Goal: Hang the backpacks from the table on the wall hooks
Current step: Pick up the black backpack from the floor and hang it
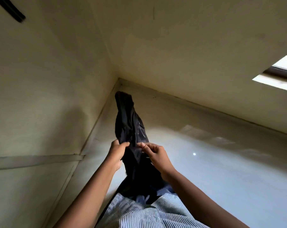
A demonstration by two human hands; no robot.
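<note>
Two hands up, head view: left hand [117,152] curls round side of black backpack [129,122]; right hand [153,153] pinches its fabric just beside; backpack held high against wall corner, top near ceiling, presumably to bring top loop onto hook; hook itself hidden; striped shirt [139,214] below.

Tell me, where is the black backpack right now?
In the head view the black backpack is mid-frame, gripped between the left hand and right hand, reaching up toward the wall corner.
</note>
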